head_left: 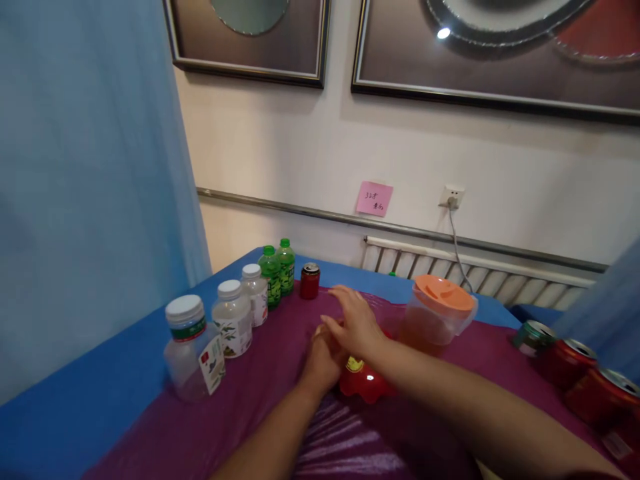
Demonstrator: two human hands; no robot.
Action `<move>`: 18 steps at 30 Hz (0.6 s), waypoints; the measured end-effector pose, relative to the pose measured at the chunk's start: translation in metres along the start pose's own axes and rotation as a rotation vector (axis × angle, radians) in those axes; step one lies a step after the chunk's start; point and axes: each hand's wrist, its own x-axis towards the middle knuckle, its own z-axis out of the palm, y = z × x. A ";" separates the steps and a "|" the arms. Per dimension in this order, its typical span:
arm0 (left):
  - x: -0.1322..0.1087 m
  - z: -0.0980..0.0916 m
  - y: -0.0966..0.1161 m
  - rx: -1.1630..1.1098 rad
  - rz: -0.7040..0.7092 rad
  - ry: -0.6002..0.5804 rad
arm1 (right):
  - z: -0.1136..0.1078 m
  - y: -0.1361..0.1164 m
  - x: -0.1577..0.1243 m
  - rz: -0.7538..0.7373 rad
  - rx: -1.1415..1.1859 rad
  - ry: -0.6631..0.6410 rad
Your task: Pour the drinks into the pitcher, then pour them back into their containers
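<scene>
My right hand [353, 319] is stretched out flat, fingers spread and pointing left, over the purple cloth [280, 393]. It holds nothing. Just beneath and behind it my left hand [321, 360] rests on the cloth, its fingers covered by the right hand. Directly under my right wrist sits a red glossy object [364, 381] with a yellow label, partly hidden by the arm. A small red can [309, 280] stands a short way beyond my right fingertips.
Three clear white-capped jars [194, 347] [233, 318] [255, 294] and two green bottles [271, 275] line the left. A clear pitcher [437, 315] with an orange lid stands at right; several red cans [567, 363] lie at the far right edge. A radiator [480, 273] runs behind.
</scene>
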 end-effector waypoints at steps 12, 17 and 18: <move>-0.003 -0.009 0.009 0.125 -0.052 0.016 | 0.094 0.008 0.158 0.318 -0.136 -0.150; -0.003 -0.006 0.004 0.168 -0.053 0.035 | 0.097 0.022 0.156 0.288 -0.091 -0.124; -0.003 -0.004 0.001 0.182 -0.052 0.050 | 0.094 0.025 0.153 0.271 -0.081 -0.100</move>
